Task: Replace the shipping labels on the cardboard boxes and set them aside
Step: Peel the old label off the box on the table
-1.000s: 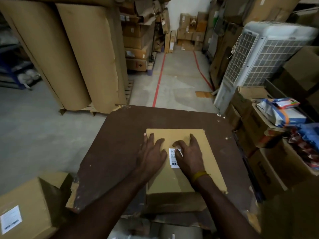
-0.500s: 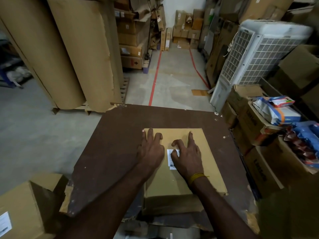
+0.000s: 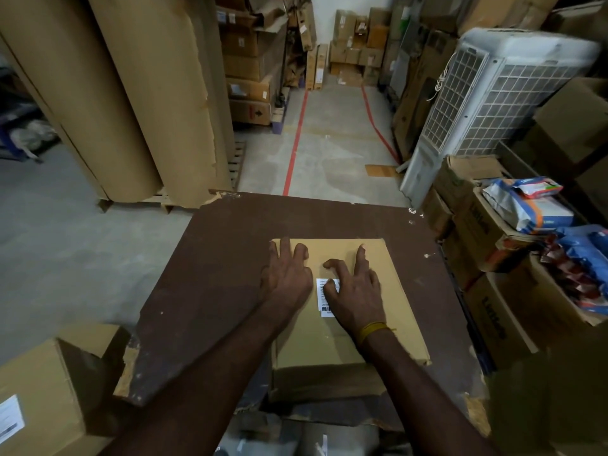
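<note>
A flat cardboard box (image 3: 342, 324) lies at the centre of the frame on a dark brown table (image 3: 210, 284) with chipped edges. Both hands lie palm-down on the box's top face. The left hand (image 3: 288, 278) lies near the box's upper left corner, its fingers straight and close together, touching the cardboard. The right hand (image 3: 353, 291) lies just beside it, fingers spread and straight, pressing on a white shipping label (image 3: 324, 296) whose barcode shows at the hand's left edge; the hand covers the rest of the label. A yellow band (image 3: 373, 329) circles the right wrist.

In the lower left of the frame another cardboard box (image 3: 42, 396) sits below the table's edge, carrying a white label (image 3: 10, 419) on its near side. In the upper left stand 2 tall rolls of brown paper (image 3: 131, 93) on a wooden pallet. In the upper right stands a white air cooler (image 3: 487, 103) with a grid face. Along the right edge, open cartons (image 3: 487, 291) hold blue and white packets (image 3: 529, 205). In the upper centre, 2 red floor lines (image 3: 296, 139) run along the grey concrete toward stacked boxes (image 3: 355, 51) by the far wall.
</note>
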`<state>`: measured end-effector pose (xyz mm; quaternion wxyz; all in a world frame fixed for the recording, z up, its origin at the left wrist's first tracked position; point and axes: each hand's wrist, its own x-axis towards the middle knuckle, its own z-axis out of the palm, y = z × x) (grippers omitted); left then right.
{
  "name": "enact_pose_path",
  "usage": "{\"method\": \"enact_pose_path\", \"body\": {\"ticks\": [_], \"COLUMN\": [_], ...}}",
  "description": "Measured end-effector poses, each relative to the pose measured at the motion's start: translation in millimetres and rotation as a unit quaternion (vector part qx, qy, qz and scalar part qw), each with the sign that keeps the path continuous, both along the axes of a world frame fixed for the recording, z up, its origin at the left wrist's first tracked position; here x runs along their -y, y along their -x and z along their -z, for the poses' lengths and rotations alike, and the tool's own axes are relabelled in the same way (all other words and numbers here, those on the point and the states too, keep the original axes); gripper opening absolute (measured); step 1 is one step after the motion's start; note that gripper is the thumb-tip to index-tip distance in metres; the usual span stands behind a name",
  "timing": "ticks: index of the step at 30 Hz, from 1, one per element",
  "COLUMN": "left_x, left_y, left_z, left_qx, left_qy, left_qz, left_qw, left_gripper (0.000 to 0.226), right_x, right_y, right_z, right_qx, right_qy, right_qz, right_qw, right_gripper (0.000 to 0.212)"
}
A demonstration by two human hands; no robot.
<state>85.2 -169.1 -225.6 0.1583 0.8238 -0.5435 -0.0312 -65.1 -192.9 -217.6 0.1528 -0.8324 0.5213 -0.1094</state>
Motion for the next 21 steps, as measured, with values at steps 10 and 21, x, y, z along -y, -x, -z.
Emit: {"method": "enact_pose_path", "body": {"ticks": [10, 21], "left_x": [-2.9, -3.3], "left_y": [0.9, 0.8], "left_z": [0.5, 1.3], "left_qx": [0.000, -0.001], "left_qy": [0.011, 0.013], "left_qz": [-0.008, -0.007], "left_qw": [1.000, 1.000], "left_gripper": [0.031, 0.031], "right_x": [1.1, 0.8], "right_y": [0.0, 0.9], "right_z": [3.2, 3.4], "right_qx": [-0.001, 0.002], "right_qy": [0.004, 0.006], "right_qz": [-0.007, -0.010], "right_qw": [1.000, 1.000], "right_gripper": [0.039, 0.036]}}
